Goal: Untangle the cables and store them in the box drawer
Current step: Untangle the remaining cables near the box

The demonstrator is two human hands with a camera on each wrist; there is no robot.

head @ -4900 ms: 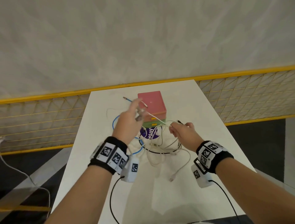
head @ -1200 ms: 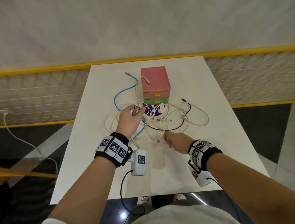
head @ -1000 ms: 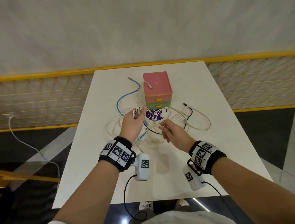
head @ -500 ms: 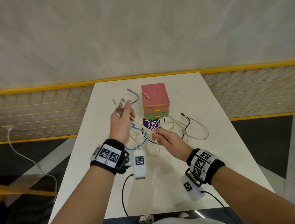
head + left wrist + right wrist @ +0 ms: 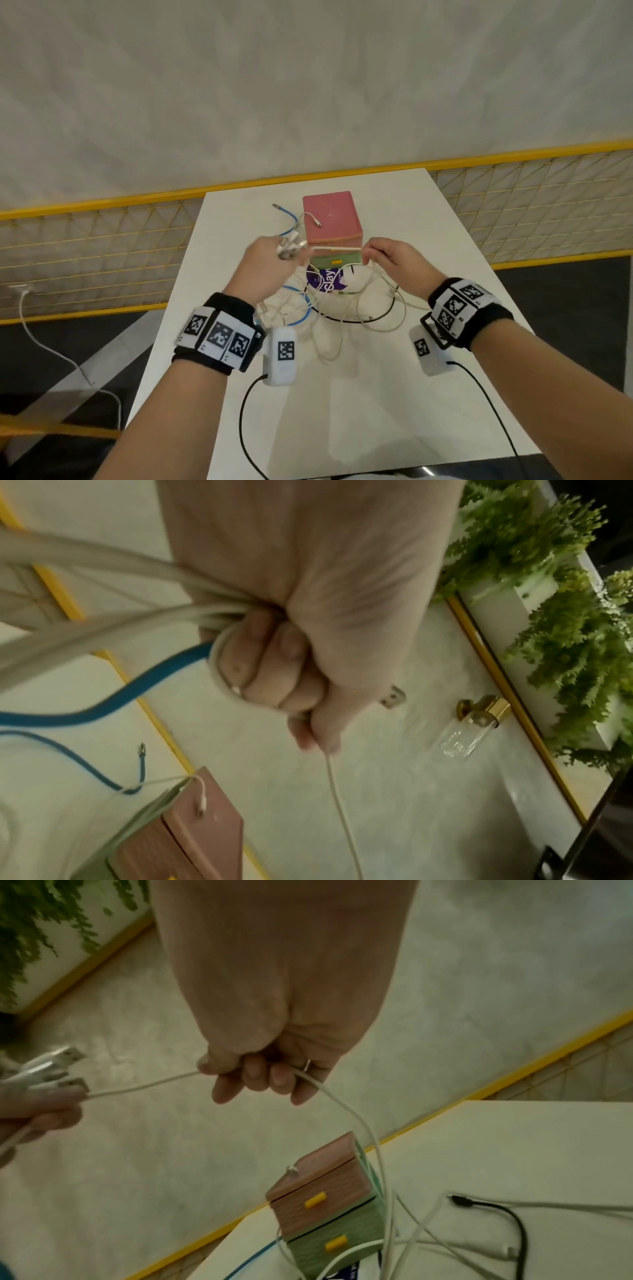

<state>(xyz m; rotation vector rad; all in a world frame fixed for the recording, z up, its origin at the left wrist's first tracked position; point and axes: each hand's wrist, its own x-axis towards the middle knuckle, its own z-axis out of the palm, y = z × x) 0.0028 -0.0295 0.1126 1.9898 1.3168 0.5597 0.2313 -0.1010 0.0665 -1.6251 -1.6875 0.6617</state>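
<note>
A small box of drawers, pink above and green below with yellow handles, stands mid-table with both drawers closed. A tangle of white, blue and black cables lies in front of it. My left hand is raised left of the box and grips a bundle of white cables with USB plugs sticking out. My right hand pinches one white cable stretched taut between both hands. A blue cable hangs from the left fist.
A purple round label or lid lies under the cables in front of the box. The white table is edged by a yellow mesh railing. One white plug rests on the box top. A black cable end lies right of the box.
Both hands rose from the table; the left lifted the plug bundle up beside the box, and the right took hold of one white cable and drew it taut to the right.
</note>
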